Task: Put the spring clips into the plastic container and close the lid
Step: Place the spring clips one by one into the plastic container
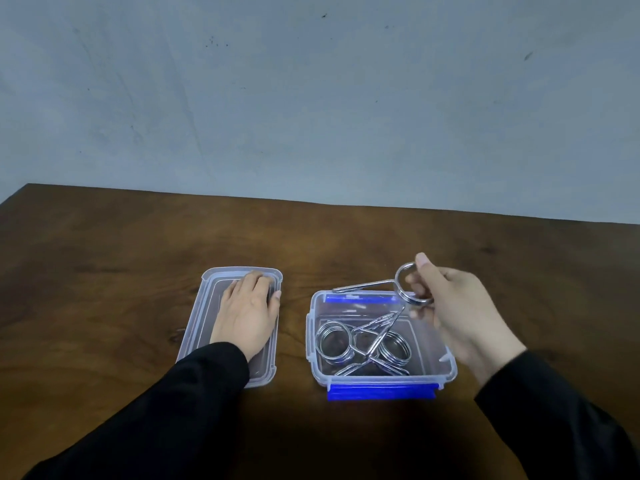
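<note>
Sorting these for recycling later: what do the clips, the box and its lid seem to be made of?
Clips: apparently steel wire, bright chrome-like finish; they throw sharp mirror glints. The one in the right hand looks alike.
Box: clear, faintly frosted plastic; the clips show through its walls. Its blue latches look like opaque plastic.
Lid, under the left hand: seemingly the same translucent plastic; the brown table shows through.

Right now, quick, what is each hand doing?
Left hand: open, lying flat on the clear lid, gripping nothing.
Right hand: closed on a metal spring clip, held above the plastic container.
</note>
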A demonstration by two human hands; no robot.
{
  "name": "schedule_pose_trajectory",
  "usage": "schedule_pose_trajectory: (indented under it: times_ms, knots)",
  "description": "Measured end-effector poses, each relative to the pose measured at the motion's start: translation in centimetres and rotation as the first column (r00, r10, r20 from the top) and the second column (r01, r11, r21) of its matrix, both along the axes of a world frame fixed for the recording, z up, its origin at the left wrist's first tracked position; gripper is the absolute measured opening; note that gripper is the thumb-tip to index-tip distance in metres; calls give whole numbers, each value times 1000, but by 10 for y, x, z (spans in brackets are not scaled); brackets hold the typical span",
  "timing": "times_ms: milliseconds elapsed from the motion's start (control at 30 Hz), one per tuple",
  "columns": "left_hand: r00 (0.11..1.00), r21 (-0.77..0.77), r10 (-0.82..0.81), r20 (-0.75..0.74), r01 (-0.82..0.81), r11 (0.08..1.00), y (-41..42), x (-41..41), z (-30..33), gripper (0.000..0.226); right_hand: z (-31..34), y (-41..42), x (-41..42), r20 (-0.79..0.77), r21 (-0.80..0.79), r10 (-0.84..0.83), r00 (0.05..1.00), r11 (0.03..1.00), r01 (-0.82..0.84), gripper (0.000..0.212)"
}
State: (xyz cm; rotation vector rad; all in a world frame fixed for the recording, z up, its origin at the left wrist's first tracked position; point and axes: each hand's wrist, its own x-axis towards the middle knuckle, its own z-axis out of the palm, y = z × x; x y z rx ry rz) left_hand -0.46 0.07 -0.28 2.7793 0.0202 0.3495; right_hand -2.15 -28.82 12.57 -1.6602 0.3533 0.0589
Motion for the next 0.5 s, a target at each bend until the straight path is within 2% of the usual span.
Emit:
schedule_pose_trajectory:
  times_ms: [67, 200, 333, 500]
  knots:
    - [1000, 0, -1, 2, 1, 1000, 0, 0, 0, 25, -10, 4, -9, -83, 79, 1, 997, 997, 5, 43]
    - [1000, 0, -1, 9, 1, 1000, 0, 0, -2, 21, -33, 10, -17, -166, 50, 12, 986, 999, -4, 38]
    - [1000, 2, 5, 2, -5, 1000, 2, 0, -4, 22, -48, 14, -17, -193, 6, -6, 981, 1000, 7, 35]
    - [1000, 8, 10, -8, -10, 1000, 2, 1, -5, 21, -52, 14, -11, -231, 88, -46, 972, 994, 68, 30]
